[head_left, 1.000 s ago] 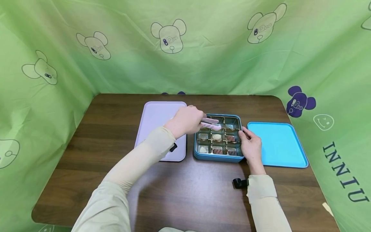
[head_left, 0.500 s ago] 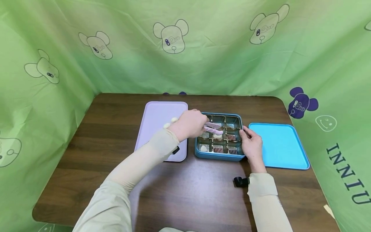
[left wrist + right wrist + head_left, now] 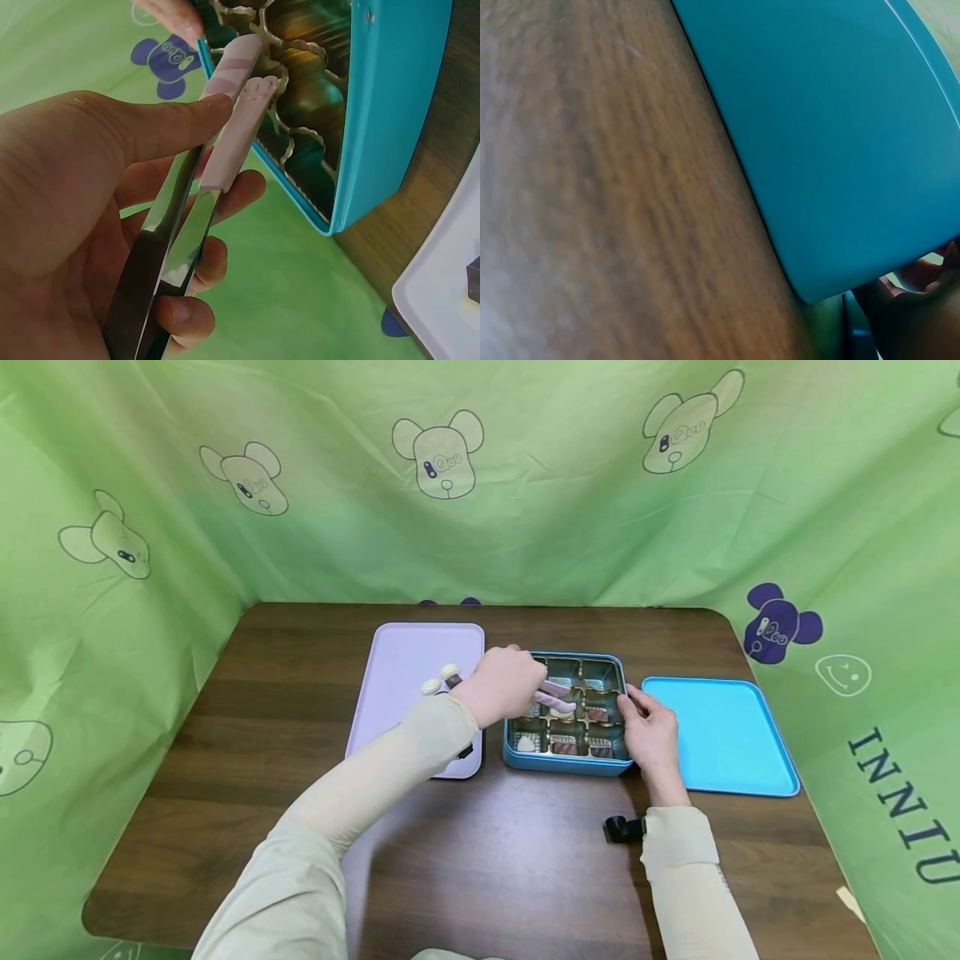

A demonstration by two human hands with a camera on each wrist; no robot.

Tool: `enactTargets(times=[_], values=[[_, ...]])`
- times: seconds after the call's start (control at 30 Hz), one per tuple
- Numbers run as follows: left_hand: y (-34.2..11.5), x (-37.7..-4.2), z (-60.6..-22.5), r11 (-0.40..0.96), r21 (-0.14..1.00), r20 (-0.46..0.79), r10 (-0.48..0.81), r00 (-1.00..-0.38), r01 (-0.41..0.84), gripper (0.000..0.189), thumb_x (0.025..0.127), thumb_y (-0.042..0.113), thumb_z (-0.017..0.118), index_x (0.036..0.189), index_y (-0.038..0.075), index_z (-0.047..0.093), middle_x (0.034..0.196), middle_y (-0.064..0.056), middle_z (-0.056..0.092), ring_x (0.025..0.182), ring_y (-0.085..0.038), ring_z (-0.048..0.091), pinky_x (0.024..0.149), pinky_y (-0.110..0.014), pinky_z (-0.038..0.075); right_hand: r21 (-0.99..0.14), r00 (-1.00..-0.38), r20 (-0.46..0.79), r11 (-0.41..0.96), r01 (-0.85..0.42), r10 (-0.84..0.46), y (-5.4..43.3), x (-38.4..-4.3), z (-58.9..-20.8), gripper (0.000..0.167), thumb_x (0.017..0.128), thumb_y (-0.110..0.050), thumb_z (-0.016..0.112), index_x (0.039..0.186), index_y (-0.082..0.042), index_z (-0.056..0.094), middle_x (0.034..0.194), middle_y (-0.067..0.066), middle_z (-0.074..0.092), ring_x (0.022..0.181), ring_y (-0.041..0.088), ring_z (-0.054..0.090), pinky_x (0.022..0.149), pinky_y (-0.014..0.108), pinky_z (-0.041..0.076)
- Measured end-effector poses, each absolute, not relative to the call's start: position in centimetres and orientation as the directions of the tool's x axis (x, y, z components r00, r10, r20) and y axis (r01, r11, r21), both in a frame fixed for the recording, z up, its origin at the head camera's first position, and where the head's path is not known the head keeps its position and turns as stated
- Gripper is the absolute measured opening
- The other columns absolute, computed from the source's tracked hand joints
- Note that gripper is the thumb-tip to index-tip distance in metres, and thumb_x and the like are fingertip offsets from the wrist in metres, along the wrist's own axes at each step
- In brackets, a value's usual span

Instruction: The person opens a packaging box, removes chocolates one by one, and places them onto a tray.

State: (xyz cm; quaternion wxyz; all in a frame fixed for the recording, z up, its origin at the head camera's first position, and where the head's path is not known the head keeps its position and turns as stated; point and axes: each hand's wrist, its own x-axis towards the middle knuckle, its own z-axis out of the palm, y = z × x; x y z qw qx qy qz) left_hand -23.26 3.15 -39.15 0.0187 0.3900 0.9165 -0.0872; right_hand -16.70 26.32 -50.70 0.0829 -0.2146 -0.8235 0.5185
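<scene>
My left hand (image 3: 504, 683) holds metal tongs (image 3: 184, 247) with pink paw-shaped tips (image 3: 238, 139). In the head view those tips reach over the middle compartment of a blue box (image 3: 566, 766), by a round white piece partly hidden beneath them. A divided insert fills the box, with a white piece (image 3: 525, 743) at front left and brown pieces (image 3: 567, 747) in other compartments. My right hand (image 3: 651, 735) grips the box's right side, thumb at the rim. The right wrist view shows mainly the box's outer wall (image 3: 825, 150).
Left of the box lies a lilac tray (image 3: 412, 647); round white pieces (image 3: 450, 671) and a dark piece (image 3: 453, 681) sit on it, partly behind my left arm. A bright blue tray or lid (image 3: 723, 735) lies at right. Green curtain surrounds the wooden table (image 3: 510, 860).
My left hand has shifted right and slightly nearer, lowering the tongs' tips towards the middle compartment. White pieces on the lilac tray have come into view. The right hand stays at the box.
</scene>
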Motion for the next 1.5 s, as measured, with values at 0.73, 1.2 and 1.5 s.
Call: enactTargets(times=[0.73, 1.2, 1.5], values=[[7.1, -21.6, -39.7, 0.648, -0.298, -0.187, 0.68, -0.709, 0.701, 0.015, 0.096, 0.034, 0.065, 0.106, 0.03, 0.074, 0.104, 0.006, 0.073, 0.091, -0.02, 0.064, 0.064, -0.035, 0.056, -0.901, -0.888, -0.059, 0.359, 0.244, 0.456, 26.2, -16.9, -51.1, 0.045, 0.104, -0.034, 0.057, 0.142, -0.009, 0.059, 0.135, 0.016, 0.063, 0.1, 0.007, 0.061, 0.075, 0.011, 0.046], [8.0, -21.8, -39.7, 0.669, -0.292, -0.255, 0.635, -0.73, 0.684, 0.018, 0.098, 0.036, 0.061, 0.111, 0.03, 0.072, 0.106, 0.007, 0.072, 0.092, -0.019, 0.062, 0.065, -0.035, 0.056, -0.911, -0.888, -0.039, 0.349, 0.22, 0.458, 26.2, -16.9, -51.2, 0.044, 0.104, -0.032, 0.058, 0.141, -0.009, 0.06, 0.132, 0.016, 0.064, 0.092, -0.003, 0.057, 0.074, 0.01, 0.046], [8.4, -22.6, -39.5, 0.665, -0.28, -0.298, 0.626, -0.721, 0.693, 0.019, 0.099, 0.035, 0.058, 0.111, 0.029, 0.071, 0.099, 0.007, 0.07, 0.079, -0.013, 0.058, 0.056, -0.031, 0.049, -0.906, -0.885, -0.048, 0.353, 0.233, 0.462, 26.2, -16.7, -51.2, 0.044, 0.104, -0.032, 0.057, 0.141, -0.009, 0.059, 0.133, 0.016, 0.063, 0.099, 0.005, 0.059, 0.074, 0.01, 0.045]])
